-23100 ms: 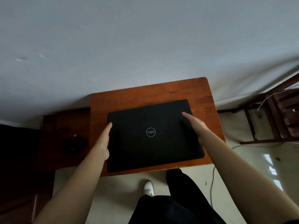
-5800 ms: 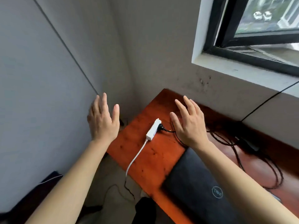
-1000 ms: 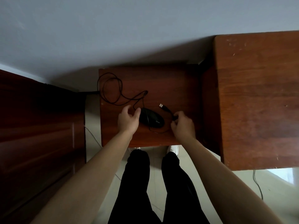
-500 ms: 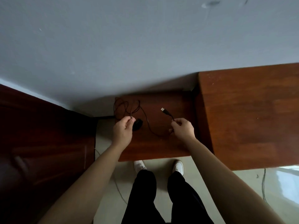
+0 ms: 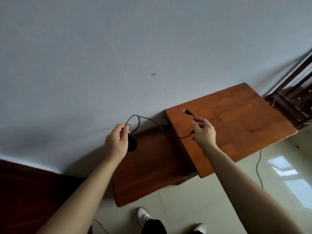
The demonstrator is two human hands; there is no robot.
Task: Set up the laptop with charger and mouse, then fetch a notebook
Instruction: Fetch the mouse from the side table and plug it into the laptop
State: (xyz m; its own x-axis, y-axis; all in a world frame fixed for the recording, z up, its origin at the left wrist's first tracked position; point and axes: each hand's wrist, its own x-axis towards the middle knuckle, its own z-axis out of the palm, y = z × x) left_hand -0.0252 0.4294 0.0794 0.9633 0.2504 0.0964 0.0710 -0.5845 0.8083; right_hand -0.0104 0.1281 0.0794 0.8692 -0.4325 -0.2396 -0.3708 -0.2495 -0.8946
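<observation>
A: What does the mouse (image 5: 131, 145) look like?

B: Small, black and rounded. Only part of it shows, just right of the left hand (image 5: 116, 144), above the lower table (image 5: 152, 168). Whether it hangs free or touches the wood, I cannot tell.

A: How is it held?

B: By its cable (image 5: 148, 121). The left hand's thumb and fingertips are pinched narrowly on a gathered loop of the thin black wire, which arcs up in front of the wall (image 5: 118, 56). From there the cable runs right and dips to the right hand (image 5: 203, 131).

A: And that hand?

B: It is closed on the cable near the far end, thumb against the forefinger. The USB plug (image 5: 187, 111) sticks up and to the left of the fingers, its metal tip showing, over the higher table (image 5: 236, 119).

A: Describe the surfaces.

B: Two reddish-brown wooden tops stand side by side against a plain pale grey wall. The right one is higher and lighter; the left is lower and darker. Their tops show nothing resting on them apart from what the hands hold above.

A: The rest of the room?

B: A pale glossy floor (image 5: 278, 179) with a window's reflection, a thin cord (image 5: 258, 168) trailing down past the higher table's edge, dark wooden furniture (image 5: 293, 102) at far right, and something dark red-brown at lower left. White shoes (image 5: 143, 216) show at the bottom.

A: Any containers?

B: I can see nothing of that kind.
</observation>
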